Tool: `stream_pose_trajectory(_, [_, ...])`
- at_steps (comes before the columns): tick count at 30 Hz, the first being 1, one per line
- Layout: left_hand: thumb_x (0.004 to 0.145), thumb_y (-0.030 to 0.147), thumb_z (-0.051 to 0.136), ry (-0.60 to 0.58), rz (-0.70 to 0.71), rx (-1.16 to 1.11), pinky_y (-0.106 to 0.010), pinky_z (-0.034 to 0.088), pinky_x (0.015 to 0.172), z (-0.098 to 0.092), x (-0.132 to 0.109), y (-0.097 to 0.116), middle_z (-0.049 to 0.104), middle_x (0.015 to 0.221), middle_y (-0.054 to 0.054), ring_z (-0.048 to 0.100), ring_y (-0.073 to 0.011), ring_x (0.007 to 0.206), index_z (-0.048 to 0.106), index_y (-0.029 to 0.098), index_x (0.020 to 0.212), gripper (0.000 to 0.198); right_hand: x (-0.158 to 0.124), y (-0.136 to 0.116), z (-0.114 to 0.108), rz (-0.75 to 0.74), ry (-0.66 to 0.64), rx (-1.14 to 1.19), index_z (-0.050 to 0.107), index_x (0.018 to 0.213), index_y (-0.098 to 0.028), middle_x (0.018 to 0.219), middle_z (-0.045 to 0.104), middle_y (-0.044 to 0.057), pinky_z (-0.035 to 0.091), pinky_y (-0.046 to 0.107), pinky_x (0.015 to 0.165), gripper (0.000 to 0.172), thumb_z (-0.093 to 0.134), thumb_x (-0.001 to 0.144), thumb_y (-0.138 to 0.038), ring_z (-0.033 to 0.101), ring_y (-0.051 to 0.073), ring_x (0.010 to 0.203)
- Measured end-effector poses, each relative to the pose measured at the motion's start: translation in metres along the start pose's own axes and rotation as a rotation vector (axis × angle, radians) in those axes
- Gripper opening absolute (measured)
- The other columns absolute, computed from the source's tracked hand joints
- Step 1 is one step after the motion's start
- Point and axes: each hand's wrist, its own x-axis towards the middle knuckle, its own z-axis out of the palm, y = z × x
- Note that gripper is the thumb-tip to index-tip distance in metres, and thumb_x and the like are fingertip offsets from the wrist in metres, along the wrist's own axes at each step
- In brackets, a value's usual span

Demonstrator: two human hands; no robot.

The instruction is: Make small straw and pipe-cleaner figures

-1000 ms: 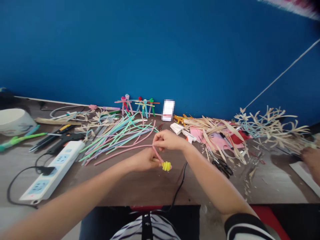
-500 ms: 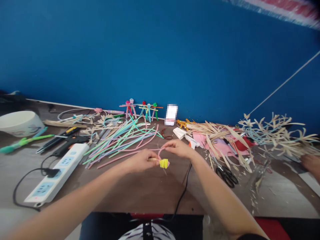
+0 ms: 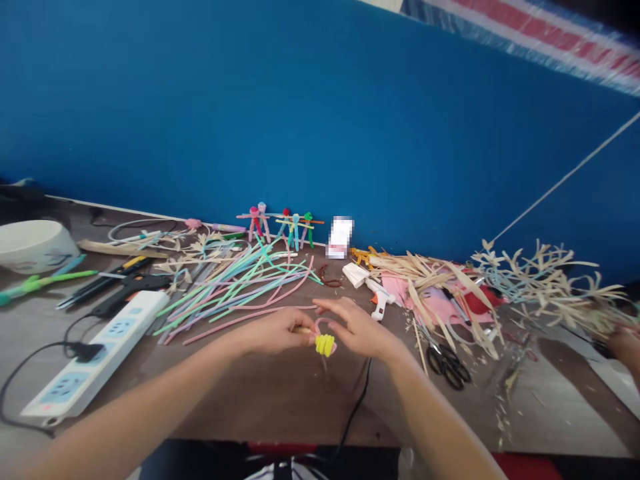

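My left hand (image 3: 277,331) is closed around a thin stick that carries a yellow coil (image 3: 325,345) of pipe cleaner at its tip. My right hand (image 3: 357,327) sits just right of the coil, fingers pinching a pink pipe cleaner (image 3: 320,325) that loops over the coil. Both hands hover above the brown table (image 3: 280,387), near its front edge. A long pink pipe cleaner (image 3: 235,320) lies on the table just beyond my left hand.
A pile of coloured pipe cleaners (image 3: 240,280) spreads behind the hands, with small pipe-cleaner figures (image 3: 283,223) by the blue wall. A white power strip (image 3: 85,363) lies left, a glue gun (image 3: 377,297), scissors (image 3: 447,363) and straw strips (image 3: 435,277) right. Another person's hand (image 3: 627,343) shows at far right.
The pink pipe cleaner has been bent from a long strand into a loop over the yellow coil. My right hand dropped closer to the coil; the camera tilted slightly.
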Motion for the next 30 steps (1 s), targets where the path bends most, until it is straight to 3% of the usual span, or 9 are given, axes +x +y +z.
stream_pose_trajectory(7, [0.068,0.034,0.054,-0.128,-0.011,0.021,-0.018,0.033,0.05,-0.008,0.005,-0.005,0.059,0.063,-0.001,0.048,-0.0106,0.055,0.065,0.012,0.082,0.028,0.004,0.004,0.008,0.055,-0.036,0.55,0.056,0.091,-0.017,0.088,0.059,0.003,0.04,0.028,0.078,0.015,0.05,0.077,-0.019,0.054,0.013,0.083])
stream_pose_trajectory(11, [0.068,0.033,0.055,-0.299,-0.011,0.047,-0.018,0.035,0.05,-0.017,0.011,-0.006,0.061,0.061,-0.001,0.051,-0.0113,0.055,0.066,0.014,0.079,0.024,0.009,0.008,0.018,0.09,-0.117,0.834,0.054,0.084,-0.015,0.078,0.057,0.001,0.041,0.026,0.072,0.014,0.056,0.074,-0.025,0.053,0.011,0.074])
stream_pose_trajectory(14, [0.065,0.033,0.058,-0.296,0.002,0.09,-0.019,0.036,0.051,-0.024,0.016,-0.001,0.062,0.062,-0.001,0.053,-0.0121,0.055,0.066,0.015,0.077,0.023,0.011,0.007,0.022,0.084,-0.148,0.908,0.054,0.076,-0.014,0.073,0.057,0.001,0.041,0.026,0.07,0.012,0.057,0.074,-0.025,0.053,0.011,0.071])
stream_pose_trajectory(17, [0.06,0.031,0.063,-0.084,0.089,0.143,-0.02,0.038,0.058,-0.033,0.014,0.008,0.064,0.071,-0.002,0.055,-0.0138,0.064,0.066,0.017,0.076,0.021,0.011,0.01,0.022,0.091,-0.054,0.904,0.054,0.073,-0.015,0.069,0.055,0.0,0.04,0.024,0.066,0.01,0.056,0.074,-0.024,0.051,0.01,0.066])
stream_pose_trajectory(20, [0.064,0.032,0.06,0.391,0.14,0.109,-0.022,0.038,0.068,-0.037,0.007,0.009,0.063,0.077,-0.002,0.054,-0.0148,0.075,0.065,0.017,0.074,0.018,0.01,0.018,0.02,0.062,0.176,0.948,0.054,0.073,-0.016,0.068,0.053,-0.001,0.039,0.024,0.066,0.008,0.056,0.075,-0.023,0.05,0.01,0.066])
stream_pose_trajectory(22, [0.071,0.034,0.053,0.596,0.041,-0.029,-0.024,0.038,0.067,-0.029,0.004,0.002,0.061,0.068,-0.002,0.053,-0.014,0.07,0.062,0.016,0.068,0.021,0.01,0.023,0.017,0.034,0.321,1.002,0.054,0.072,-0.017,0.069,0.052,-0.001,0.038,0.024,0.065,0.008,0.056,0.075,-0.023,0.049,0.01,0.066])
stream_pose_trajectory(24, [0.072,0.036,0.05,0.497,-0.057,-0.224,-0.025,0.039,0.067,-0.01,0.004,-0.007,0.059,0.062,-0.002,0.053,-0.0138,0.065,0.06,0.014,0.062,0.026,0.011,0.027,0.016,0.012,0.407,1.048,0.054,0.07,-0.017,0.069,0.049,-0.001,0.038,0.024,0.064,0.008,0.057,0.074,-0.024,0.048,0.01,0.065])
stream_pose_trajectory(27, [0.073,0.037,0.051,0.288,-0.138,-0.737,-0.028,0.04,0.068,0.025,0.006,-0.013,0.062,0.072,-0.005,0.056,-0.015,0.069,0.057,0.014,0.08,0.025,0.012,0.027,0.017,-0.016,0.411,1.086,0.054,0.07,-0.018,0.07,0.049,-0.001,0.037,0.025,0.063,0.009,0.058,0.073,-0.025,0.047,0.011,0.065])
stream_pose_trajectory(30, [0.075,0.035,0.05,0.1,-0.097,-1.123,-0.03,0.041,0.066,0.047,0.008,-0.005,0.06,0.075,-0.006,0.057,-0.0152,0.066,0.053,0.014,0.086,0.024,0.012,0.024,0.019,-0.035,0.363,1.087,0.055,0.071,-0.019,0.07,0.049,0.0,0.037,0.026,0.062,0.009,0.059,0.072,-0.026,0.047,0.012,0.065])
